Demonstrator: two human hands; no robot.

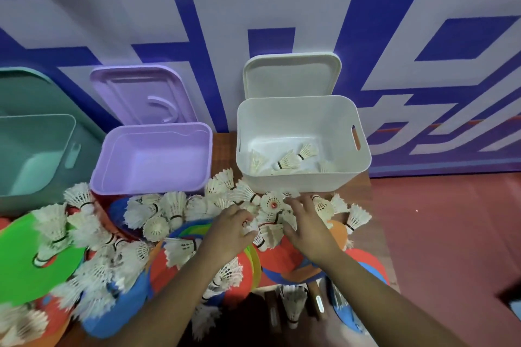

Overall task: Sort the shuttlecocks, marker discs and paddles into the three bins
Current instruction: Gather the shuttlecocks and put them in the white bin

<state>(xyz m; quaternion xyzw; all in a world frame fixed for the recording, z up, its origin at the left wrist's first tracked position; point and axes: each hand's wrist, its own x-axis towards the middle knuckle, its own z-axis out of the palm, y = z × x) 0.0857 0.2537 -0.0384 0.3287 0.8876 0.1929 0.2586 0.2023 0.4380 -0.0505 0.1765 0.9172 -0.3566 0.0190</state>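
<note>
Several white feather shuttlecocks [158, 217] lie heaped across the table over coloured marker discs, among them a green disc [19, 256] and a red disc [166, 265]. Paddle handles [317, 301] show at the front edge. A white bin [298, 183] at the right holds several shuttlecocks [290, 160]. The purple bin [152, 183] and the teal bin [17, 194] hold nothing I can see. My left hand [228, 231] is closed on a shuttlecock [251, 229] just in front of the white bin. My right hand [307, 222] lies spread on the pile beside it.
Each bin's lid stands behind it against the blue and white wall: purple lid [141, 96], white lid [290, 76], teal lid [25, 90]. The table's right edge [377, 234] drops to a red floor [445, 234].
</note>
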